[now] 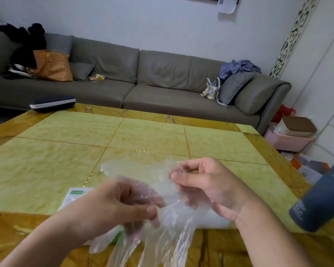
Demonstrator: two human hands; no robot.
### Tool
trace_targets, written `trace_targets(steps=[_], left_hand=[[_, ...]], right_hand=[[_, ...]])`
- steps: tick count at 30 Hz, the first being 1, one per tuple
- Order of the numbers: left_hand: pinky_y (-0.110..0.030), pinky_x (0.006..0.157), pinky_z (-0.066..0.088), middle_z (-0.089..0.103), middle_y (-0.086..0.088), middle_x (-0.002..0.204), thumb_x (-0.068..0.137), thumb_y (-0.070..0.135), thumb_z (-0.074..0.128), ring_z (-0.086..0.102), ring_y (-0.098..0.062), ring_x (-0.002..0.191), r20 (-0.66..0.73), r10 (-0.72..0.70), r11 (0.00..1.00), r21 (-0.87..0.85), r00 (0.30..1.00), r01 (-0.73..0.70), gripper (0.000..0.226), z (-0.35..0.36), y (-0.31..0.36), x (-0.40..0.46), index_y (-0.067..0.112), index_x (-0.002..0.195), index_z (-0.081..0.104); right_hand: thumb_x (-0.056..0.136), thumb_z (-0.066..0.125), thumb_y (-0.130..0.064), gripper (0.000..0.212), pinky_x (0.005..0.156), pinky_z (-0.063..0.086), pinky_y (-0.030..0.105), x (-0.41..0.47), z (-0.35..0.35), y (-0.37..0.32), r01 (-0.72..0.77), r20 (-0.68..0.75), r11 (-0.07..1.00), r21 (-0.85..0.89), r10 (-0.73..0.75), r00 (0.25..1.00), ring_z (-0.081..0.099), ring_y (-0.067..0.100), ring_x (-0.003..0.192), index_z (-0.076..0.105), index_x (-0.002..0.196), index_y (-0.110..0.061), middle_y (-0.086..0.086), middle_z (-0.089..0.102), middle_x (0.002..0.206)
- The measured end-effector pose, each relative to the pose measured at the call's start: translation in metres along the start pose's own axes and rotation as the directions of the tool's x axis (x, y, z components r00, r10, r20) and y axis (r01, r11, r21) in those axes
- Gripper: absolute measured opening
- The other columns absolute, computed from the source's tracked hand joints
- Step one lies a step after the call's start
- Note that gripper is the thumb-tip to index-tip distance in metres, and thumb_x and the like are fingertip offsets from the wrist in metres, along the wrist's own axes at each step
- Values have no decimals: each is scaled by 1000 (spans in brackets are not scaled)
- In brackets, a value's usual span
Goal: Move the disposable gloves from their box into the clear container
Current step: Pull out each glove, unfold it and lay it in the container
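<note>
A bunch of thin clear disposable gloves (162,224) hangs between my two hands above the near edge of the table, its fingers drooping down toward me. My left hand (116,205) grips the bunch with curled fingers and thumb. My right hand (204,184) pinches the upper edge of the plastic between thumb and fingers. Under my hands lies a flat white package with a green label (75,197), mostly hidden. I see no clear container in the view.
A yellow-green tiled table (143,135) with an amber border fills the middle. A dark blue-grey cylinder (320,201) stands out at the right edge. A dark case (52,103) lies at the table's far left. Behind is a grey sofa (143,78).
</note>
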State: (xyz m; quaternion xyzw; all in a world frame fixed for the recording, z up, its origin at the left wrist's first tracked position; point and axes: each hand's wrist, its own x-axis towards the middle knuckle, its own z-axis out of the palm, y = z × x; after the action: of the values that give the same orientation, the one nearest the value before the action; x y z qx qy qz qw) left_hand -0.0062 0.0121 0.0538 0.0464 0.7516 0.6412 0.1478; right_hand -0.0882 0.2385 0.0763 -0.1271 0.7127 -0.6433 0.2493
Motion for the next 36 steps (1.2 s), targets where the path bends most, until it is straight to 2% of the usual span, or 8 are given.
trace_targets(steps=[4, 7, 11, 14, 18, 28, 32, 36], left_hand=[[-29, 51, 52, 76, -20, 90, 84, 10, 73, 59, -21, 53, -268, -24, 999, -45, 963, 12, 13, -12, -3, 7, 13, 94, 81], [-35, 67, 56, 78, -12, 91, 81, 16, 72, 70, -25, 70, -592, 2, 988, -122, 806, -91, 20, -21, 3, 12, 11, 100, 78], [-24, 70, 52, 72, 16, 88, 92, 20, 69, 66, -4, 79, -659, 486, 868, 443, 575, -226, 12, 9, 31, 21, 30, 98, 71], [-16, 73, 54, 69, 21, 89, 95, 26, 61, 64, 1, 86, -317, 549, 692, 692, 773, -207, 15, 48, 50, 50, 36, 101, 70], [-35, 88, 58, 70, 10, 113, 101, 25, 51, 66, -12, 99, -116, 141, 501, 865, 983, 30, 24, 72, 18, 110, 30, 113, 71], [-35, 105, 49, 66, 14, 129, 96, 48, 67, 61, -13, 120, 34, -264, 431, 898, 964, 87, 49, 73, -8, 146, 42, 142, 54], [-23, 63, 52, 74, 15, 102, 80, 51, 82, 67, -10, 79, 37, -344, 442, 888, 938, 127, 54, 74, -18, 154, 45, 131, 62], [-22, 49, 45, 74, 8, 105, 78, 40, 87, 57, -9, 57, 63, -347, 461, 880, 936, 112, 50, 73, -21, 155, 44, 122, 63]], right_hand=[[95, 73, -4, 9, 45, 47, 26, 5, -22, 3, 65, -333, 998, 0, -62, 941, 58, 17, 52, 70, 89, 3, 10, 67, 69], [97, 71, -5, 21, 47, 50, 26, 10, -49, 10, 82, -520, 996, 23, -58, 852, 60, 16, 52, 62, 80, -13, 6, 66, 65], [95, 65, 0, 23, 43, 49, 25, 20, -63, 31, -1, -575, 999, -46, -26, 818, 60, 20, 46, 58, 77, -12, 13, 65, 63], [86, 56, 3, 20, 45, 50, 29, 21, -62, 38, -77, -551, 965, -249, -76, 831, 60, 22, 44, 60, 66, -1, 15, 68, 56], [84, 57, -6, 18, 43, 47, 31, 22, -63, 48, -175, -541, 840, -514, -158, 826, 60, 21, 40, 57, 69, 5, 17, 68, 60], [86, 69, -14, 23, 50, 50, 29, 27, -70, 51, -365, -472, 350, -863, -300, 829, 65, 23, 58, 60, 65, -18, -2, 68, 68], [85, 69, -12, 26, 45, 34, 28, 26, -70, 49, -395, -479, 324, -860, -241, 844, 54, 25, 53, 52, 66, -17, -1, 57, 64], [83, 65, -5, 18, 48, 34, 30, 20, -67, 40, -430, -501, 312, -847, -198, 843, 53, 22, 58, 52, 75, -15, 2, 58, 75]])
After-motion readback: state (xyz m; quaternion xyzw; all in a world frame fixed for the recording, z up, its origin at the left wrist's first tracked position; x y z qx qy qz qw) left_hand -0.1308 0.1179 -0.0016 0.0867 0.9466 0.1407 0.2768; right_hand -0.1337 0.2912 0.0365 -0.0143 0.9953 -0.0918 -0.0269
